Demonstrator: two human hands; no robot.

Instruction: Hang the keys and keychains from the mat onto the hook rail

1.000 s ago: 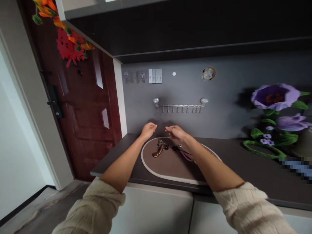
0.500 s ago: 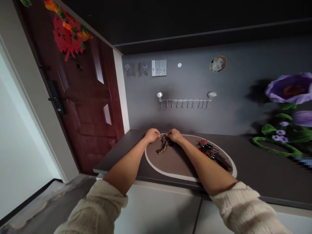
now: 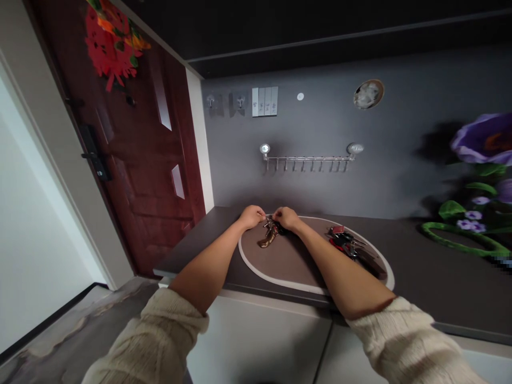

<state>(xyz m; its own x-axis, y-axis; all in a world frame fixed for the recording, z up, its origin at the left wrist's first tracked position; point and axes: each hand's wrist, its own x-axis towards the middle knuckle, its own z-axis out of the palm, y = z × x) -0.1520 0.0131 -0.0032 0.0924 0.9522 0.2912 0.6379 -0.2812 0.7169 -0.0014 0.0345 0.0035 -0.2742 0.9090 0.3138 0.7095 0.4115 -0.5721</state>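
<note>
A bunch of keys (image 3: 271, 232) with a curved brown-and-gold fob lies on the left part of an oval brown mat (image 3: 296, 266) with a pale rim. My left hand (image 3: 253, 216) pinches at the upper left edge of this bunch; what exactly sits between its fingertips is too small to make out. From the other side, my right hand (image 3: 286, 218) has closed fingers on the upper right of the same keys, partly covering them. Beyond my right forearm, a second pile of keys (image 3: 347, 242) with red and black pieces rests on the mat.
On the grey wall above the mat is a metal rail (image 3: 308, 158) with several small hooks. Two clear hooks and white labelled strips (image 3: 264, 102) are higher up. Purple fabric flowers (image 3: 486, 141) stand at right on the dark counter (image 3: 424, 288). A dark red door (image 3: 148, 176) is at left.
The camera view has shifted slightly, so the wall fixtures appear higher and a little further right. Both hands remain at the bunch of keys, their fingertips slightly closer to each other.
</note>
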